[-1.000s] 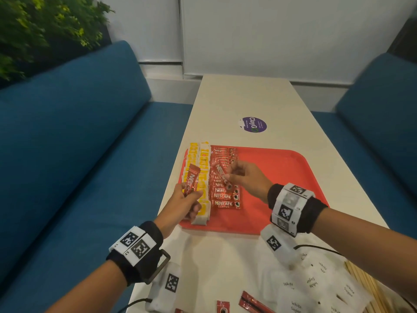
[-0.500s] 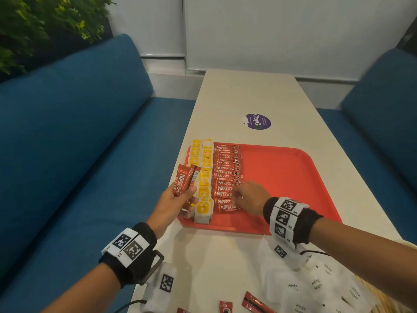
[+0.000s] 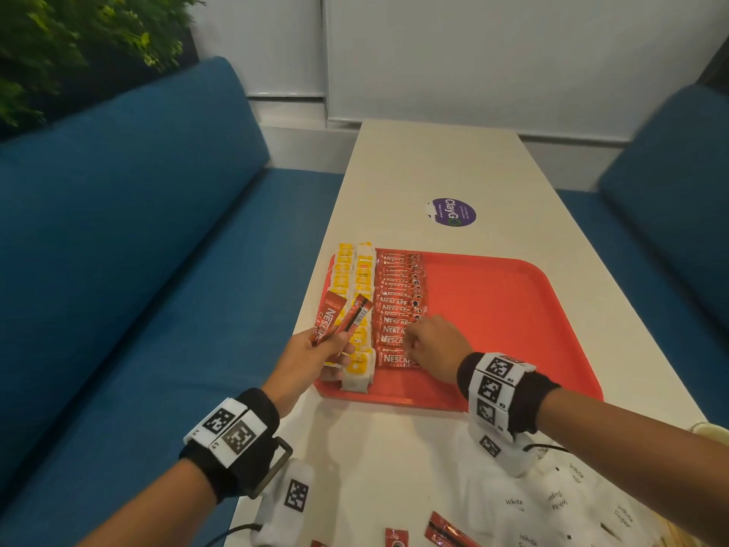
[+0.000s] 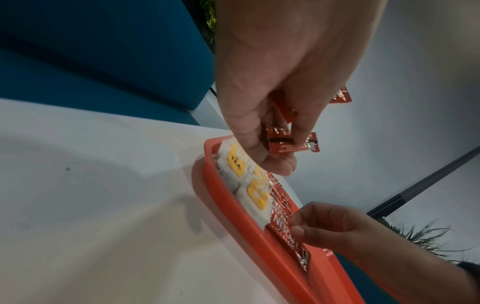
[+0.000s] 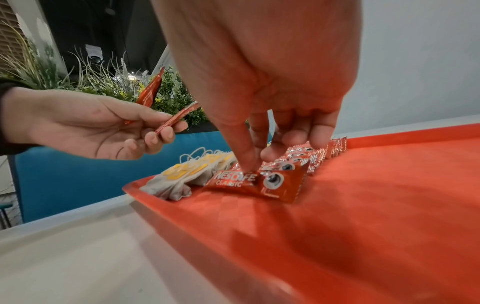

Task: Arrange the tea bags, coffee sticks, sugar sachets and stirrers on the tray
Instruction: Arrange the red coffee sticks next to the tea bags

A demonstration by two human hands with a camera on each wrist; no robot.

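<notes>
A red tray point(image 3: 513, 309) point(image 5: 363, 205) lies on the white table. Along its left side are two columns of yellow-tagged tea bags point(image 3: 357, 278) point(image 4: 236, 164), then a column of red coffee sticks point(image 3: 398, 298) point(image 5: 306, 158). My right hand point(image 3: 408, 345) point(image 5: 255, 160) is bent down over the nearest coffee stick point(image 3: 394, 360) point(image 5: 259, 183), thumb and index finger pinching it as it lies flat on the tray. My left hand point(image 3: 335, 341) point(image 4: 280, 144) hovers over the tray's near left corner and grips two more coffee sticks point(image 3: 331, 315) point(image 5: 149, 92), pointing up.
White sugar sachets point(image 3: 552, 503) are piled on the table at the near right. Loose coffee sticks point(image 3: 447, 531) lie by the near edge. A purple sticker point(image 3: 451, 212) sits beyond the tray. Blue sofas point(image 3: 138, 250) flank the table. The tray's right half is bare.
My right hand has come back from mid-column to the near end of the coffee column, and the stick it carried now lies flat there. My left hand kept its sticks and barely moved.
</notes>
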